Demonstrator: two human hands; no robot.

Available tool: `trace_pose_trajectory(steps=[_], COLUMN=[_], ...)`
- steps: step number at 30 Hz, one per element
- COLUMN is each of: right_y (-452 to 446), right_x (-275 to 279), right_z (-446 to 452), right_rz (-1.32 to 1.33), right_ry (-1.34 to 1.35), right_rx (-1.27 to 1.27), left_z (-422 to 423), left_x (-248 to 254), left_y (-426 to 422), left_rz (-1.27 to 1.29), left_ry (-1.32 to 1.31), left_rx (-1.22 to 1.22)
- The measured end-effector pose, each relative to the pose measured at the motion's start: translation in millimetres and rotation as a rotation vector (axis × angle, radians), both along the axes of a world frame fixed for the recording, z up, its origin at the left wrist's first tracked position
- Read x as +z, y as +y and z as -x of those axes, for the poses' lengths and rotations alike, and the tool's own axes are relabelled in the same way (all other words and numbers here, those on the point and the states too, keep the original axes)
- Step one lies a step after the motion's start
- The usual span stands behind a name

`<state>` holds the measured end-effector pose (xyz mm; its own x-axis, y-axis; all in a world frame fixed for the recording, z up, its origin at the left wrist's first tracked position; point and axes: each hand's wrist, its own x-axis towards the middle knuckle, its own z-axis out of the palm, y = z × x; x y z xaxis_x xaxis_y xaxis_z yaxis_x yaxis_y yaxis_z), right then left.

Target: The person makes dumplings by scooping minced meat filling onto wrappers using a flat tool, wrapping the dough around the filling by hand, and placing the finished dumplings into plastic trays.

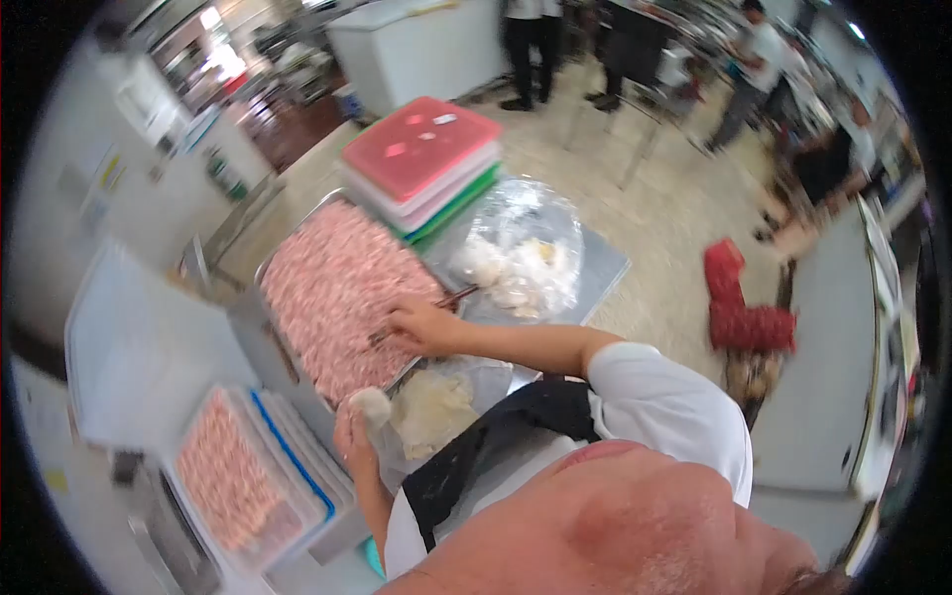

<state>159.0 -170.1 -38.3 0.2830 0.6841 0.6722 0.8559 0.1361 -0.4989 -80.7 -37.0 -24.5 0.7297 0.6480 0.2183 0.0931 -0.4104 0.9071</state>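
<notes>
At the tray (405,374) of mince (337,283), your left hand (351,438) holds a pale wrapper (372,405) (close, presumably for short reach), your right hand (424,328) gripping a tool (462,296).

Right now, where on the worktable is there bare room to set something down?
The worktable shows a small bare corner between the clear plastic bag and the table's outer edge. It is crowded around the meat: stacked containers, bag, right hand, left hand.

Counted: two hands (421,328), one metal tray (296,226) of meat (342,273), one plastic tub (283,534) of meat, one red lid (421,144).
</notes>
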Motion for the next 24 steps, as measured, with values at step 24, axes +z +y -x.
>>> trace_pose_trajectory(steps=[24], right_y=[-52], right_x=[43], right_z=[-6], right_rz=[-0.101], right_ry=[0.129], right_rx=[0.097], left_z=[-35], left_x=[36], left_y=[-27], left_rz=[-0.095], left_ry=[0.001], left_rx=[-0.126])
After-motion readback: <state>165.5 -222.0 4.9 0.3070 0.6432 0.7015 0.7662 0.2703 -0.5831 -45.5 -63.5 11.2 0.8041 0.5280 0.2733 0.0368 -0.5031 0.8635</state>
